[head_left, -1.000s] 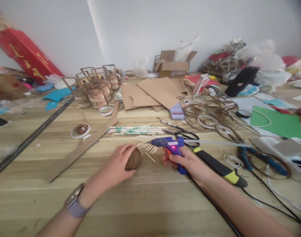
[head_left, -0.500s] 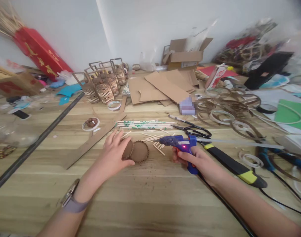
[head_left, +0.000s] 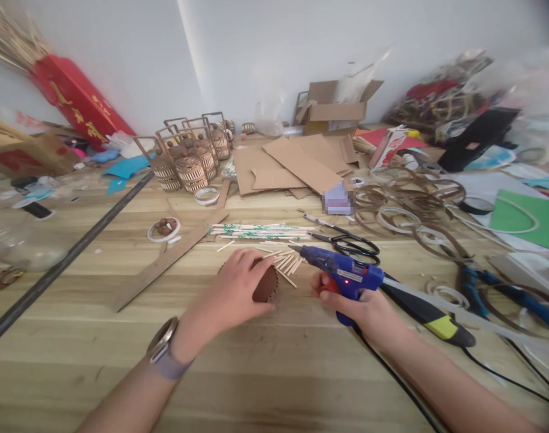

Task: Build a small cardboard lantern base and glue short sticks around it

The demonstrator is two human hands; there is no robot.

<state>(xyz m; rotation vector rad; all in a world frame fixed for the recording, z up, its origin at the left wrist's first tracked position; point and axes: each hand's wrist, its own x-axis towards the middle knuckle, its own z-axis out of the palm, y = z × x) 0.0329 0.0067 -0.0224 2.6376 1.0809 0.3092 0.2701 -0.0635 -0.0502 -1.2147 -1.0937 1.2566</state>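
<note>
My left hand [head_left: 238, 285] is on a round brown disc [head_left: 266, 285] with a notched rim. Thumb and index finger curve around opposite edges of it, and the hand covers its left part. A second such disc is almost wholly hidden under the hand. In my right hand [head_left: 346, 300] is a blue glue gun [head_left: 341, 270], gripped by its handle, fingers at the red trigger. Its small light glows red, and its nozzle points left over short pale sticks [head_left: 288, 263]. A long clear glue stick [head_left: 430, 297] protrudes from its rear.
Behind the hands lie wrapped sticks [head_left: 260, 231], black scissors [head_left: 353, 245] and cardboard sheets [head_left: 278, 168]. Small lidded baskets with handles [head_left: 190, 171] stand at back left. Brown strip coils [head_left: 409, 198] and a black-and-yellow tool [head_left: 430, 316] occupy the right. A dark rod [head_left: 71, 258] crosses the left.
My left hand has moved right, from the left disc onto the right one, covering more of both. The glue gun has shifted slightly right and tilted, its nozzle now pointing more upward.
</note>
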